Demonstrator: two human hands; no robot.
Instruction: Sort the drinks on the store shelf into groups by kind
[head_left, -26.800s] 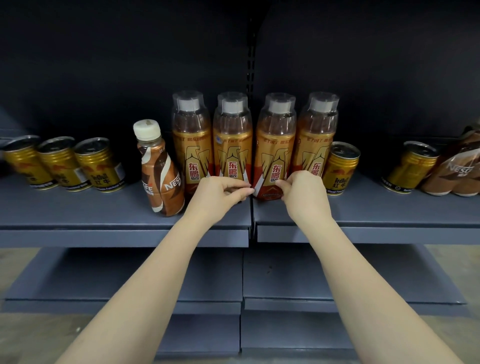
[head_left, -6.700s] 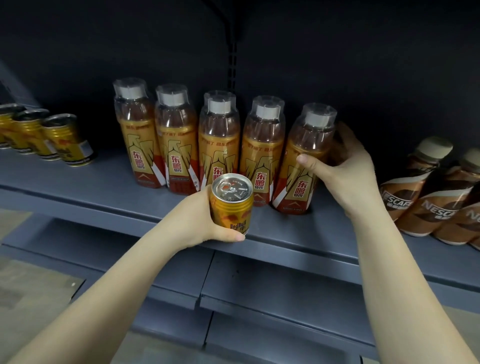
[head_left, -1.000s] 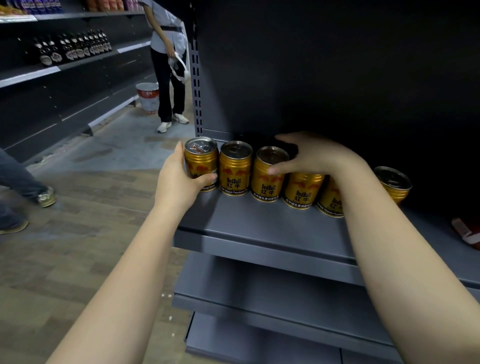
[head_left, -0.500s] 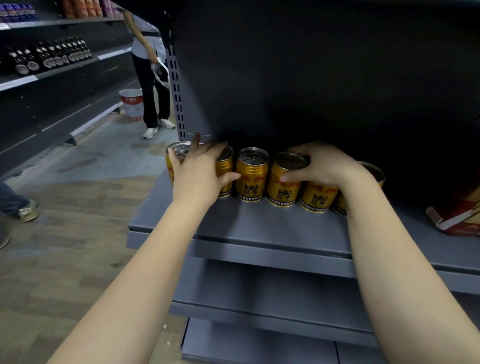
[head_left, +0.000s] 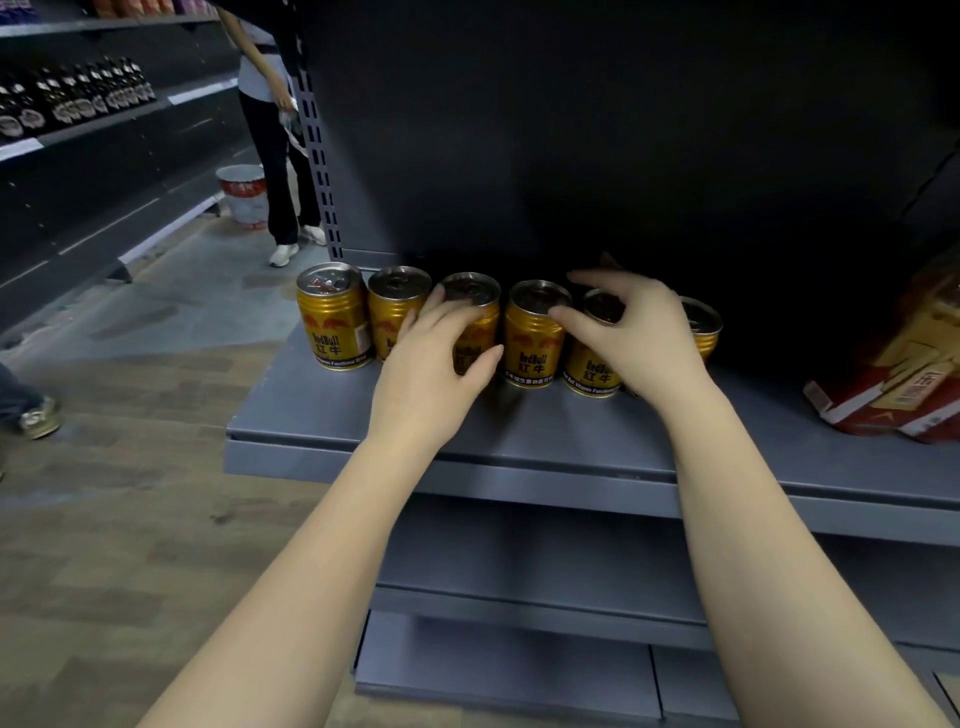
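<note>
Aisle: a bystander stands beyond the shelf end, well apart.
Cans: six gold cans stand upright in one row at the left end of the shelf, apparently gathered as one kind.
Left hand: fingers curled around the third can, seemingly to nudge it into line.
Right hand: fingers spread apart over the fifth can, clamped on nothing.
Far right: red-and-gold bottles, blurred, kept separate.
</note>
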